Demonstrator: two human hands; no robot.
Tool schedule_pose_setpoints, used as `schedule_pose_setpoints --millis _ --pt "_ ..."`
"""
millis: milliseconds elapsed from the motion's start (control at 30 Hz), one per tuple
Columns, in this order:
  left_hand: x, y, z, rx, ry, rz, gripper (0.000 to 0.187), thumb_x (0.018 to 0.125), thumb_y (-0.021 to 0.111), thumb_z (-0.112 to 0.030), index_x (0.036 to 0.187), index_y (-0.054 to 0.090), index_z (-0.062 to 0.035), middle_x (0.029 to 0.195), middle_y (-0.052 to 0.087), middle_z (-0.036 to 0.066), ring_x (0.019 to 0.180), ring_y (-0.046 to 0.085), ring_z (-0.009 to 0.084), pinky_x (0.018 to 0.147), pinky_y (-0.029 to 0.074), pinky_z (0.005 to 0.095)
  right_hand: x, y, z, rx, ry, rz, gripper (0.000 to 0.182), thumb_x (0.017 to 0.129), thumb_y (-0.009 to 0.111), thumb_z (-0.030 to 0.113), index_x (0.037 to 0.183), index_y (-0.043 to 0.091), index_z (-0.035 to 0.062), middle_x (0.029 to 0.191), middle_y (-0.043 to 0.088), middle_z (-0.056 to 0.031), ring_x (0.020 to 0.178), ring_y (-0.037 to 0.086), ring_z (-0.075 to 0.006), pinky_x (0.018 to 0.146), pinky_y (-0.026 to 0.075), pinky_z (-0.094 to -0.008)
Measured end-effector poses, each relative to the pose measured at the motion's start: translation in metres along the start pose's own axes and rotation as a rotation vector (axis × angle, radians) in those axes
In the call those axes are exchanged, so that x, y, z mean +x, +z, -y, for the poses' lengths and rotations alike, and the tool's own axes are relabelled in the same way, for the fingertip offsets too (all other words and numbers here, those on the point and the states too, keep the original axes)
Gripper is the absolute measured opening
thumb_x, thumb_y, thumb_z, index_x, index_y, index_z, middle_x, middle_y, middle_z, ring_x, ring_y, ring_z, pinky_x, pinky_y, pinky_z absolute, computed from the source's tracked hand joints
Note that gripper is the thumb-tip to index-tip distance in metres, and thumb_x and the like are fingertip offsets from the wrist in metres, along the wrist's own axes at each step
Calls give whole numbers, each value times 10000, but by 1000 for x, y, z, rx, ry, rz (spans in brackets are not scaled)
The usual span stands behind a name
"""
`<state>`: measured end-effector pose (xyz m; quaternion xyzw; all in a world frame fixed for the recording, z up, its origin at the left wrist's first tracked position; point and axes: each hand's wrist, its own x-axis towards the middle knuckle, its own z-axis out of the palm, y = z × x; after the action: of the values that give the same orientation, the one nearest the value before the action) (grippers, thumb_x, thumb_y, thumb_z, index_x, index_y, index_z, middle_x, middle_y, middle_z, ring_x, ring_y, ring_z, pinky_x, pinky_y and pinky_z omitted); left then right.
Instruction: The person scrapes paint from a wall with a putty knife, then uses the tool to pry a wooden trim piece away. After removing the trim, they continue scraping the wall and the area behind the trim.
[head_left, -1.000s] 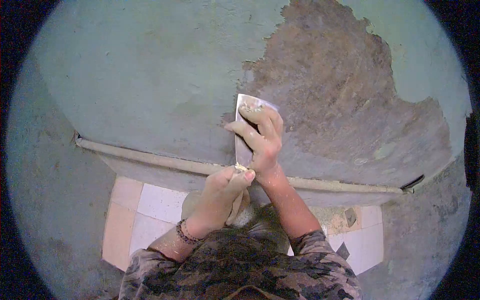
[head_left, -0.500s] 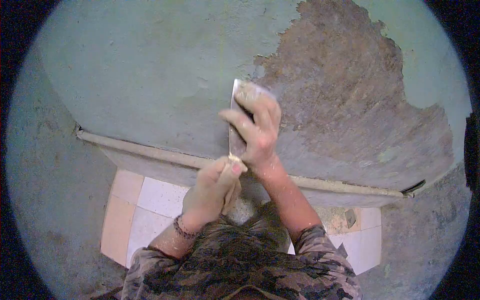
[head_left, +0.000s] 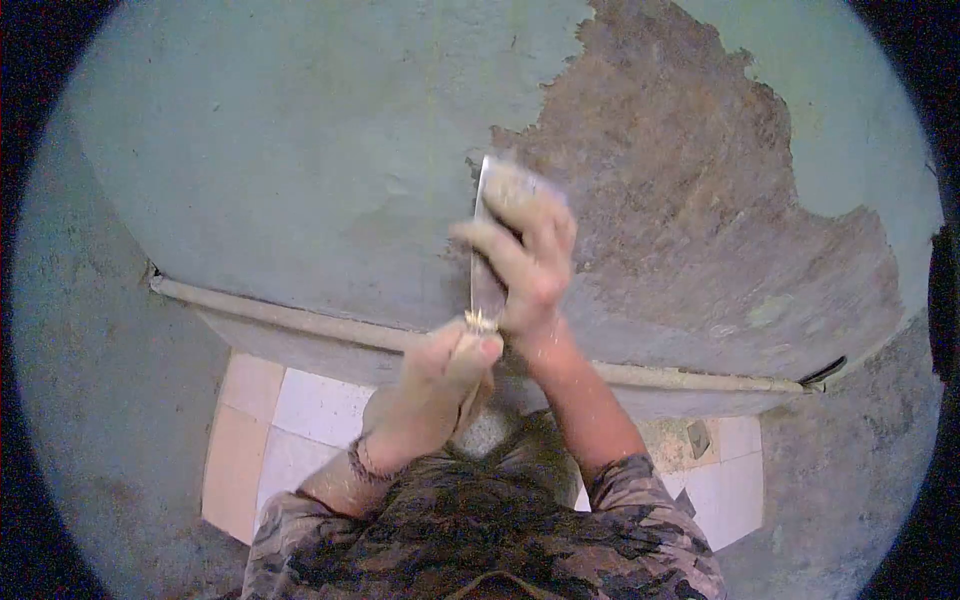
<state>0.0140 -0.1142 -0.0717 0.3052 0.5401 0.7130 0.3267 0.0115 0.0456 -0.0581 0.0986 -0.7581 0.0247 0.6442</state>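
A flat metal scraper [head_left: 488,285] stands upright in view against the green painted wall [head_left: 300,150], its blade edge at the left border of a bare brown patch [head_left: 680,170]. My left hand [head_left: 440,380] is closed around the scraper's handle at the lower end, thumb on top. Higher up, my right hand [head_left: 525,255] grips the blade, with its fingers bent over the upper part and partly blurred. Pale, frayed bits show where the handle meets the blade.
A pale ledge [head_left: 290,318] crosses the wall's bottom. Below it lie white and peach floor tiles [head_left: 310,400], with debris and a small grey piece [head_left: 699,438] at the right. A dark object [head_left: 943,300] is at the right edge.
Both hands and the scraper have shifted slightly to the right in view. The wall patch appears a little further left. Both hands keep their hold.
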Motion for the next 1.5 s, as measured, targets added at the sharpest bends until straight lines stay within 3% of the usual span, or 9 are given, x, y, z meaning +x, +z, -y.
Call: schedule_pose_setpoints --millis 67,133,267,467,867,1033,1200,1367,1500 --pt "1 -5 23 48 59 -21 302 975 543 -317 812 528 -63 593 453 -22 511 418 57 449 329 250 -17 4 5 31 42 42 180 658 661 228 790 691 109 1039 639 -115 1002 580 -323 873 437 -439" --pt "2 -7 25 218 243 -36 285 980 536 -322 861 537 -63 595 448 -20 522 422 69 461 340 262 -8 0 4 32 51 69 156 656 678 130 803 715 95 1021 650 -112 987 596 -298 912 432 -405" --pt "7 -5 -5 -64 72 4 283 988 524 -290 841 524 -49 522 448 -18 412 402 58 384 308 229 21 7 3 21 3 -15 176 645 681 123 815 712 92 1020 645 -115 994 594 -300 894 434 -404" --pt "-7 -15 4 -103 -82 1 280 991 524 -283 855 528 -39 479 428 -26 342 345 46 325 248 215 -6 15 13 27 61 -1 182 634 686 120 813 707 98 1034 633 -108 1026 579 -308 902 430 -418" --pt "7 -7 -18 -108 22 38 299 979 549 -302 811 510 -58 477 425 -32 345 333 48 325 232 217 21 10 2 3 -1 -52 186 627 679 104 810 709 99 1034 630 -106 1010 586 -302 889 430 -413" --pt "9 -7 -3 -9 10 6 310 980 537 -295 792 511 -50 486 449 -26 362 361 50 339 264 228 12 8 -3 -21 -1 -65 156 673 668 171 800 712 91 1002 643 -103 1002 591 -297 883 443 -414" --pt "14 2 -36 9 80 51 270 977 533 -274 828 522 -49 517 475 -21 385 382 47 351 280 226 54 3 -11 -5 -23 -102 133 678 685 163 790 713 99 983 645 -86 984 593 -287 889 447 -396" --pt "1 3 -8 -10 52 19 259 976 527 -283 863 537 -50 526 473 -26 401 387 46 372 277 222 10 3 -4 14 24 -41 141 655 699 164 786 717 115 957 648 -81 958 601 -276 885 443 -381" --pt "13 8 -47 47 173 51 261 973 530 -280 878 540 -38 545 484 -18 424 402 46 388 289 218 69 1 -18 -21 -105 -139 133 648 698 166 767 716 110 930 650 -79 943 605 -271 858 444 -376"
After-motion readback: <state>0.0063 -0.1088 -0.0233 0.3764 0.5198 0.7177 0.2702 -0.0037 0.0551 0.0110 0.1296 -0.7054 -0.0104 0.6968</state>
